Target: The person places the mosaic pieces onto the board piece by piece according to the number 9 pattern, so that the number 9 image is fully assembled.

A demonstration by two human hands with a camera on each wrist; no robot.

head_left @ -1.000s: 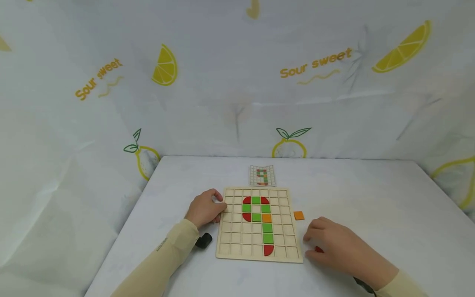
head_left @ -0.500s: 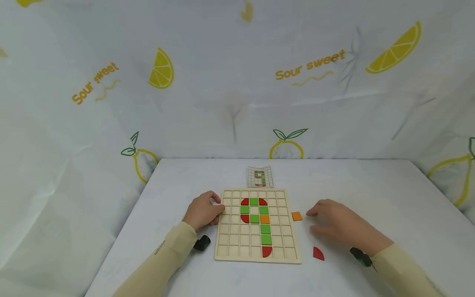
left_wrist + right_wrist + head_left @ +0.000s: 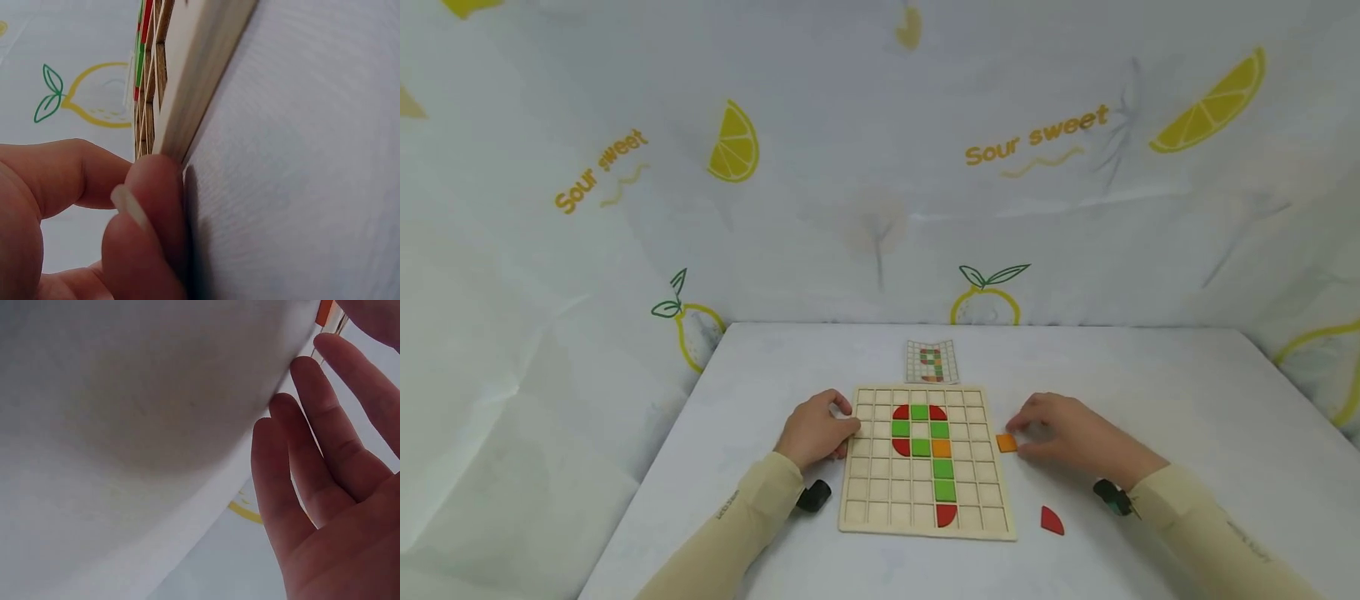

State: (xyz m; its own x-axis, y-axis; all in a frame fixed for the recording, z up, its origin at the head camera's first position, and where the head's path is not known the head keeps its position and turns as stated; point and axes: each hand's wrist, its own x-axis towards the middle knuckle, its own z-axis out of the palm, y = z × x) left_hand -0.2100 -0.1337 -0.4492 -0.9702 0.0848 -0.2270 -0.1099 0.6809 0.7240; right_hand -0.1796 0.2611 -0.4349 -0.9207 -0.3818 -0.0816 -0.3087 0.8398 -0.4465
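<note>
A pale wooden grid board (image 3: pixel 887 492) lies on the white table, bearing red, green and orange tiles in the form of a 9. My left hand (image 3: pixel 816 429) holds the board's left edge, its thumb at the rim; in the left wrist view bent fingers (image 3: pixel 156 187) touch the board's side (image 3: pixel 200 81). Right of the board lies a loose orange square tile (image 3: pixel 1006 443). My right hand (image 3: pixel 1067 433) is at this tile, thumb and forefinger around its right side, apart from each other. The right wrist view shows only part of the orange tile (image 3: pixel 324 312) beside the fingertips.
A small pattern card (image 3: pixel 932 362) with a printed 9 lies just behind the board. Nearer me, a red quarter-circle tile (image 3: pixel 1052 521) rests on the table (image 3: pixel 1150 367) right of the board. A white lemon-printed cloth (image 3: pixel 812 208) hangs behind the table.
My right hand has left the red quarter-circle tile on the table and moved away from me and leftward to the orange tile. My left hand has stayed at the board's edge.
</note>
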